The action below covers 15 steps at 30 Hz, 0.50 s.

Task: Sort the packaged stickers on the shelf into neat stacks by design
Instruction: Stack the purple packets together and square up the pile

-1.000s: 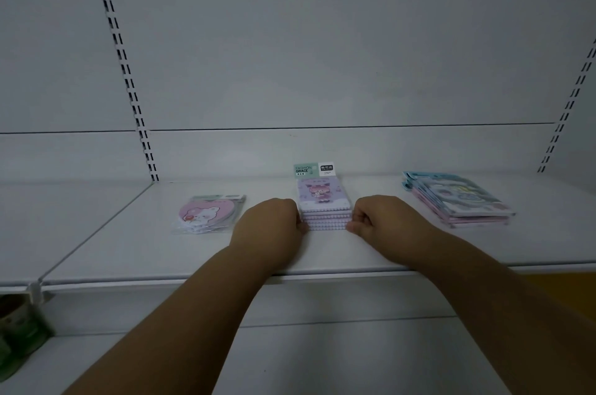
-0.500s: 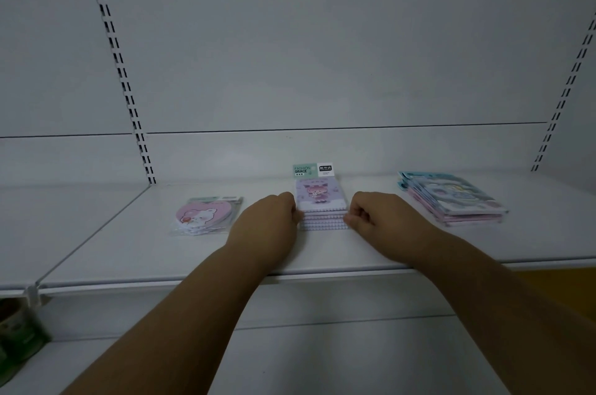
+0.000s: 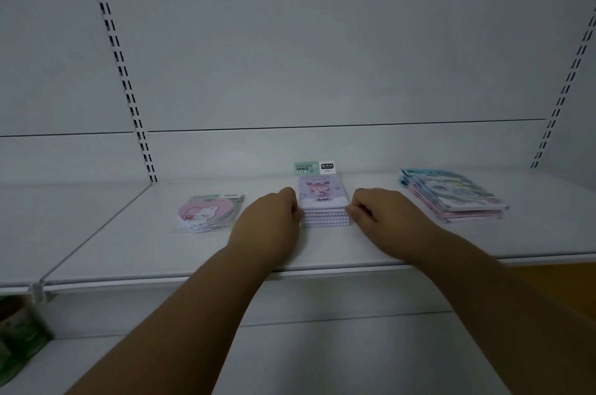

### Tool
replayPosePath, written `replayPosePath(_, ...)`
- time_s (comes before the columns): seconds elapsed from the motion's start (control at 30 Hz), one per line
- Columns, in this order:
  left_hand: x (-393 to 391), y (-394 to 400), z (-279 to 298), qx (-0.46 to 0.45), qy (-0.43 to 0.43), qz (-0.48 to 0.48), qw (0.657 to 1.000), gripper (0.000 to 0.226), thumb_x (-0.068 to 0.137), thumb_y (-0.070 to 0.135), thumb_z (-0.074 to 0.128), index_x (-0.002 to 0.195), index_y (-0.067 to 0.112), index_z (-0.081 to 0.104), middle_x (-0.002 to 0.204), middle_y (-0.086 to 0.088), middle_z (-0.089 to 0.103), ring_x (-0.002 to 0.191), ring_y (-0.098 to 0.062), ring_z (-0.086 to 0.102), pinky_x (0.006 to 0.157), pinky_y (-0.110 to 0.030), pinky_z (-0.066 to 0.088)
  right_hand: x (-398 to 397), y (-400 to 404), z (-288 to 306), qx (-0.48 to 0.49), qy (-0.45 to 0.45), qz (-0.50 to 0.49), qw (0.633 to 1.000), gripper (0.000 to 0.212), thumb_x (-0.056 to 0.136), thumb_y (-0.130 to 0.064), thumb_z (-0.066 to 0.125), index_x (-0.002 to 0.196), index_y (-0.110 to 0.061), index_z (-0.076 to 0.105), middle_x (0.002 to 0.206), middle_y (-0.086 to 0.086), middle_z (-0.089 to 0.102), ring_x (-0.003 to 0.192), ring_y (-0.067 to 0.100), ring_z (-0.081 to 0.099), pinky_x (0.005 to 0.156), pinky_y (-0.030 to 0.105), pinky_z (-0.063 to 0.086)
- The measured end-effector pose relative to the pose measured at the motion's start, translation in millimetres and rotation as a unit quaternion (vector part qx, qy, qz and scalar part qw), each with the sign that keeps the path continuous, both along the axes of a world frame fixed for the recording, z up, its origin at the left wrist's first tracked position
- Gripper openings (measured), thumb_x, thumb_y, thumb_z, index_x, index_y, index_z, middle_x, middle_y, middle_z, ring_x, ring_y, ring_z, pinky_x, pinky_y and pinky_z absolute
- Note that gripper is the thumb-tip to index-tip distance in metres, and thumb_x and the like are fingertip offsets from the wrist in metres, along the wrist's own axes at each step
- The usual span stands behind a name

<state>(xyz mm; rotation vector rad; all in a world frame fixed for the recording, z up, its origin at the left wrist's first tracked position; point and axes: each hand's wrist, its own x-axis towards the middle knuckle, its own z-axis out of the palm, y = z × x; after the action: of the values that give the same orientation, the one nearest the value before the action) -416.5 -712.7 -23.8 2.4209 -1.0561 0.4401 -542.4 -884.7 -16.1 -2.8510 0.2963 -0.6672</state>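
A white metal shelf [image 3: 322, 252] with slotted uprights fills the frame. At centre, a stack of purple sticker packs [image 3: 323, 205] is flanked on both sides: the left hand [image 3: 269, 227] is pressed against its left edge with curled fingers, and the right hand [image 3: 383, 217] is pinched at its right edge. A stack of pink heart-shaped sticker packs [image 3: 206, 213] lies at centre left, well apart. A stack of blue and pink sticker packs [image 3: 454, 197] lies at centre right.
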Motion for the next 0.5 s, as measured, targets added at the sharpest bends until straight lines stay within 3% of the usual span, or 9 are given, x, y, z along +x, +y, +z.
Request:
replayPosePath(0.27, -2.8, 1.2, 2.5, -0.001, 0.007, 0.001, 1.0, 0.02, 0.096, 0.033, 0.05, 0.079, 0.023, 0.044, 0.069, 0.008, 0.048, 0.06, -0.006, 0.043, 0.049, -0.024, 0.029, -0.5, -0.2, -1.0, -0.006, -0.004, -0.016, 1.0, 0.029, 0.097, -0.039, 0.044, 0.078, -0.018, 0.05, 0.067, -0.009, 0.045, 0.061, 0.004, 0.041, 0.054, 0.018, 0.029)
replayPosePath(0.4, -4.5, 14.3, 9.0, -0.022, 0.002, 0.016, 1.0, 0.012, 0.093, 0.036, 0.053, 0.091, 0.024, 0.05, 0.083, 0.005, 0.059, 0.073, -0.014, 0.055, 0.063, -0.03, 0.047, -2.8, 7.5, 2.4, -0.024, -0.09, -0.044, 0.995, 0.027, 0.093, -0.042, 0.049, 0.072, -0.025, 0.045, 0.065, -0.011, 0.044, 0.06, 0.005, 0.042, 0.052, 0.019, 0.029)
replayPosePath(0.5, 5.5, 40.0, 17.6, -0.038, -0.013, 0.027, 0.999, 0.007, 0.092, 0.031, 0.055, 0.094, 0.025, 0.054, 0.087, 0.006, 0.061, 0.075, -0.013, 0.055, 0.063, -0.025, 0.045, 3.7, 30.3, 13.7, -0.036, -0.122, -0.005, 0.992, 0.017, 0.09, -0.035, 0.057, 0.078, -0.025, 0.049, 0.069, -0.016, 0.041, 0.063, 0.0, 0.043, 0.056, 0.012, 0.027)
